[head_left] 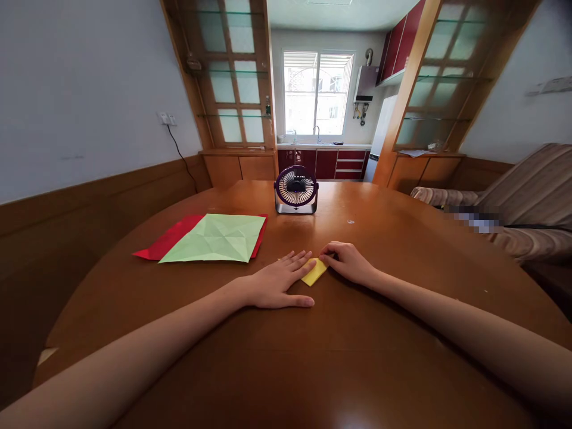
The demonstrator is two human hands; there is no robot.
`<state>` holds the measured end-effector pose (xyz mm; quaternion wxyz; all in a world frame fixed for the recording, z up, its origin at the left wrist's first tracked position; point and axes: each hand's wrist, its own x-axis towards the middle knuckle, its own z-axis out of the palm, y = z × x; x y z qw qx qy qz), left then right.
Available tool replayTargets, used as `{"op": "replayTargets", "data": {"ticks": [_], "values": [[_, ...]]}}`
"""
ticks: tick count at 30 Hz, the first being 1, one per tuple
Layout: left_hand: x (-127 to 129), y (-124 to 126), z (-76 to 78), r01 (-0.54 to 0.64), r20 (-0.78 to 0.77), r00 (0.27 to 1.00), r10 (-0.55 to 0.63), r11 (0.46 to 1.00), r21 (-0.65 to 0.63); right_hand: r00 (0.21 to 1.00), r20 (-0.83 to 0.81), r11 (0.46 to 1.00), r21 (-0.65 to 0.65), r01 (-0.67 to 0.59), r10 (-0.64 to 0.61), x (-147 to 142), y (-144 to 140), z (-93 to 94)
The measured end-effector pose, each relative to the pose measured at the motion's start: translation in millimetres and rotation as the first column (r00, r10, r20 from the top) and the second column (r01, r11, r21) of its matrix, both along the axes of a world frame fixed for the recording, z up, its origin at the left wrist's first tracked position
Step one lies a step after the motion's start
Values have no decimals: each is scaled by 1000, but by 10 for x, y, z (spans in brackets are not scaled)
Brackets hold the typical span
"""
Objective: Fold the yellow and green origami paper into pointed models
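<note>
A small folded piece of yellow paper (314,273) lies on the brown wooden table (313,369), between my two hands. My left hand (281,280) rests flat with its fingers spread, and its fingertips press on the left part of the paper. At the paper's right corner, the thumb and index finger of my right hand (351,262) are pinched together on its edge. Part of the yellow paper is hidden under my left fingers.
A creased light green sheet (214,238) overlaps a red sheet (167,239) on the left of the table. A small purple fan (295,186) stands at the far edge. A striped armchair (531,196) is on the right. A tiny white scrap (351,222) lies beyond my right hand.
</note>
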<state>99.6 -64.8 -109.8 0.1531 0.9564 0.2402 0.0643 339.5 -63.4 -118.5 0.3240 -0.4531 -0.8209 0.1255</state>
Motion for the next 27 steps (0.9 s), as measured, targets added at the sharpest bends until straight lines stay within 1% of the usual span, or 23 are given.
{"op": "replayTargets", "data": {"ticks": [4, 6, 8, 10, 12, 13, 16, 18, 22, 27], "values": [[-14, 7, -2, 43, 43, 998, -43, 999, 3, 1000, 16, 1000, -2, 0, 0, 9, -15, 19], [-17, -1, -2, 50, 47, 998, -51, 999, 3, 999, 38, 1000, 26, 2, -3, 20, -19, 21], [-17, -11, 2, 49, 37, 998, -49, 999, 2, 997, 76, 994, 105, 2, -10, 37, -25, 20], [-14, -20, 13, 51, 10, 999, -51, 999, 3, 994, 112, 978, 210, -11, -13, 55, -38, 20], [-8, -28, 31, 52, -23, 998, -52, 999, 7, 988, 151, 955, 289, -69, 26, 72, -59, 19], [-5, -31, 41, 51, -43, 998, -51, 999, 7, 982, 174, 945, 304, -118, 67, 78, -71, 17], [6, -42, 74, 45, -112, 993, -44, 999, 7, 953, 235, 927, 277, -255, 192, 93, -105, 0], [12, -50, 93, 41, -154, 987, -38, 999, 14, 942, 257, 925, 254, -281, 216, 105, -119, -16], [22, -68, 115, 37, -169, 985, -29, 998, 42, 941, 288, 923, 285, -258, 175, 162, -122, -32], [-13, -95, 97, 55, -154, 987, -43, 996, 76, 919, 379, 895, 365, -257, 109, 309, -104, -5]]}}
